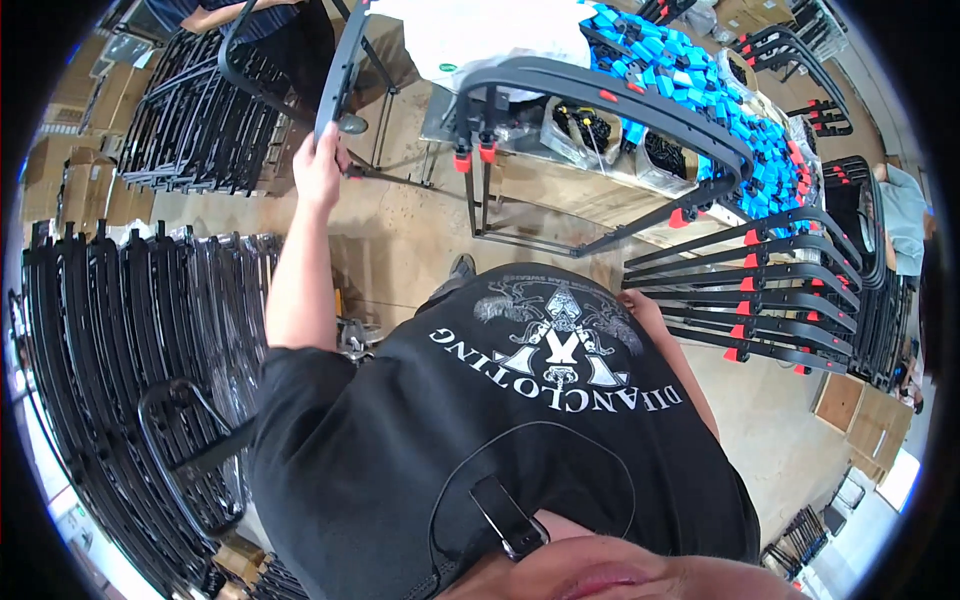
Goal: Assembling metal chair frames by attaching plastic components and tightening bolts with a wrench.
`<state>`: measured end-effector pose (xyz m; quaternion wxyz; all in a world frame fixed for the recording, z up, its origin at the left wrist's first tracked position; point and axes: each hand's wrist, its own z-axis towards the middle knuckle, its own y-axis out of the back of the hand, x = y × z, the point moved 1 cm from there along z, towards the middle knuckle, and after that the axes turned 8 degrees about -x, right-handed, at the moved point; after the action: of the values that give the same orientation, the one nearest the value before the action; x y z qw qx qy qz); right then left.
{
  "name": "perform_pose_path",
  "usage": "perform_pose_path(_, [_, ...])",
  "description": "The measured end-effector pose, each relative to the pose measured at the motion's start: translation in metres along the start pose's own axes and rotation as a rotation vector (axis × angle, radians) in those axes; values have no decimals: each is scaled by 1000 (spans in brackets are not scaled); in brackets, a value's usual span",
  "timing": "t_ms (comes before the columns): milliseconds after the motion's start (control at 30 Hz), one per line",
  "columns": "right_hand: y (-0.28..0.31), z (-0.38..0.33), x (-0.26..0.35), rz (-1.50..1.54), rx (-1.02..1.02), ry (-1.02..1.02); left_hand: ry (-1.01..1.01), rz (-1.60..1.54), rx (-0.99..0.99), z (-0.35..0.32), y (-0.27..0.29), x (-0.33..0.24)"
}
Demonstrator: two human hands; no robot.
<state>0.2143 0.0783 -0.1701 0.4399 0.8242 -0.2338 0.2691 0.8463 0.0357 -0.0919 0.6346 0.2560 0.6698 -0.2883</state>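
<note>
The left hand is clamped on a black tubular frame, ahead and leftward, likely steadying it; the right hand is near red-clipped frames, its grip too hidden to tell.

Wooden surface: heap of blue pieces, lined containers of small black parts, white sheet at left end, maybe plastic, washed out by glare. Tan floor: stacks of black frames left, cardboard box right.

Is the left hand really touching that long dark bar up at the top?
Touching. The head view shows the left hand closed on the near end of the long dark bar, no gap between.
</note>
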Motion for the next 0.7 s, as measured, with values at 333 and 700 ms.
perform_pose_path(333, [65,1,-96,118,168,-45,55,15,-312,-227,-110,-8])
perform_pose_path(700, [54,5,36,250,95,558,273,-201,-200,-335,-262,-23])
